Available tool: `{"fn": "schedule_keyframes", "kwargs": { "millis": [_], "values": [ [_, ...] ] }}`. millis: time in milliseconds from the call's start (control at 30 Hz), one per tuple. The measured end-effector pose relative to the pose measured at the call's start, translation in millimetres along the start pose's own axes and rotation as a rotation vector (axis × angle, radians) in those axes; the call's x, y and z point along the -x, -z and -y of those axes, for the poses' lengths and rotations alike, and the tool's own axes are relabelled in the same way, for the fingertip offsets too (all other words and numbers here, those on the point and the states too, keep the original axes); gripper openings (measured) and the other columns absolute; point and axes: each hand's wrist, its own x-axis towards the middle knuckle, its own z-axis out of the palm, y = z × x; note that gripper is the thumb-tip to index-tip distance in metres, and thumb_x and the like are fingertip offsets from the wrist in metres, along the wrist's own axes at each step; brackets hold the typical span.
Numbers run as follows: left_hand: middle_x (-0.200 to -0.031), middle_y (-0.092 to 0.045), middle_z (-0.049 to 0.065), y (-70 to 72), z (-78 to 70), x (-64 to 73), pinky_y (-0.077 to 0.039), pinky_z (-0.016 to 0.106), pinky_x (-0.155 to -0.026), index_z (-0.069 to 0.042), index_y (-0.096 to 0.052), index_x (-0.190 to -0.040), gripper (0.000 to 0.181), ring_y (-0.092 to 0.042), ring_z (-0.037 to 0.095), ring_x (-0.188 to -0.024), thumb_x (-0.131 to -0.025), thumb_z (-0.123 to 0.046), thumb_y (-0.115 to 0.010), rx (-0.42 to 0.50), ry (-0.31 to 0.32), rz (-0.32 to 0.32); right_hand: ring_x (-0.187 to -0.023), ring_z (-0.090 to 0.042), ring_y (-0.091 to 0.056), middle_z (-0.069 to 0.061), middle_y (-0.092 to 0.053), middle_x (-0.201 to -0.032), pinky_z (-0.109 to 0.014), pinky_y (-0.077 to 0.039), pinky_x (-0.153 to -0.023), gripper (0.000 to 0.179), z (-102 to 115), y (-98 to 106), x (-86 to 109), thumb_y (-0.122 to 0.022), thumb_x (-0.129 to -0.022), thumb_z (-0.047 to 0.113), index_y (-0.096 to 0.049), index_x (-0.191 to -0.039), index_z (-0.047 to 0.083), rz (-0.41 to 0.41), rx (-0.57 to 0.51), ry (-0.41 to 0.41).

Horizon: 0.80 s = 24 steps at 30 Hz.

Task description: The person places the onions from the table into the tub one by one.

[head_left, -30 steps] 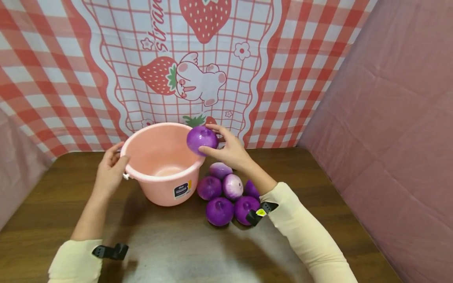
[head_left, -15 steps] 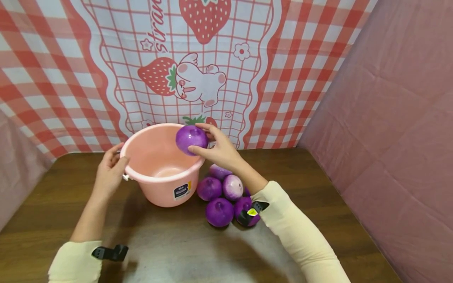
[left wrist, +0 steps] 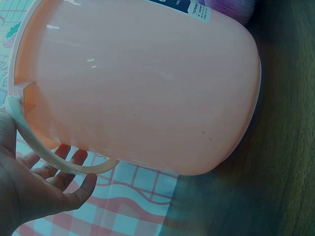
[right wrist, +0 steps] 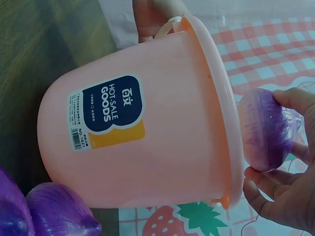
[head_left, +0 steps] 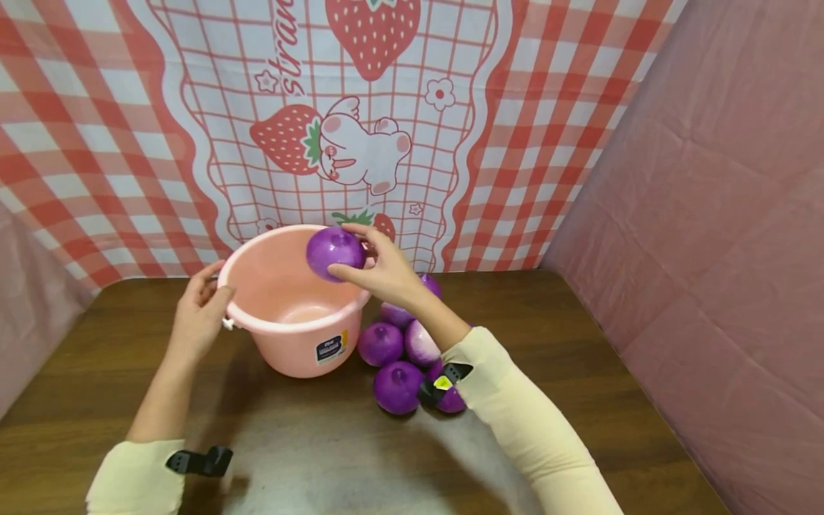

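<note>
Head view: the right hand (head_left: 388,275) holds a purple onion (head_left: 331,252) over the pink bucket (head_left: 286,352), whose rim (head_left: 292,327) the left hand (head_left: 199,311) grips

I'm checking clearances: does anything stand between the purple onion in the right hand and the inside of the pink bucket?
Nothing visible does. The right hand holds the purple onion over the open mouth of the pink bucket; the left hand holds its opposite side, out of that path.

the label (right wrist: 112,112) on the bucket (right wrist: 179,130) reads "hot-sale goods" and "no.1021", the cloth (head_left: 380,93) a cut-off "stran".
</note>
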Motion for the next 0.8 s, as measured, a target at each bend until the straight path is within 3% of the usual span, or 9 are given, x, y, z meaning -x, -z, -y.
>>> {"fn": "schedule_keyframes", "kwargs": {
  "millis": [233,533,800],
  "values": [
    [-0.087,-0.059,-0.026,0.0,-0.2,1.4,-0.047,0.010,-0.055,-0.001,-0.034,-0.141,0.051,-0.057,-0.004,-0.067,-0.093,-0.013,-0.049,0.063,-0.001,-0.002,-0.114,-0.020,-0.053,-0.003,-0.051,-0.133,-0.034,-0.051,-0.089,0.067,2,-9,-6.0,-0.076,-0.077,0.031,-0.045,-0.136,0.023,0.018,0.050,-0.022],
    [-0.086,-0.058,-0.027,-0.7,0.6,0.5,-0.046,0.010,-0.056,-0.002,-0.035,-0.140,0.050,-0.057,-0.005,-0.067,-0.093,-0.014,-0.049,0.043,-0.006,-0.007,-0.110,-0.019,-0.056,-0.008,-0.055,-0.124,-0.025,-0.052,-0.087,0.068,2,-21,-15.5,-0.076,-0.077,0.031,-0.045,-0.136,0.017,0.056,0.048,-0.013],
    [-0.086,-0.055,-0.030,-1.2,-1.2,-0.6,-0.046,0.009,-0.057,-0.001,-0.034,-0.141,0.050,-0.056,-0.007,-0.069,-0.094,-0.014,-0.048,0.015,0.000,-0.007,-0.112,-0.020,-0.055,-0.007,-0.056,-0.126,-0.031,-0.051,-0.090,0.067,3,-29,-20.5,-0.076,-0.077,0.032,-0.046,-0.136,0.019,0.054,0.096,-0.009]
  ]
}}
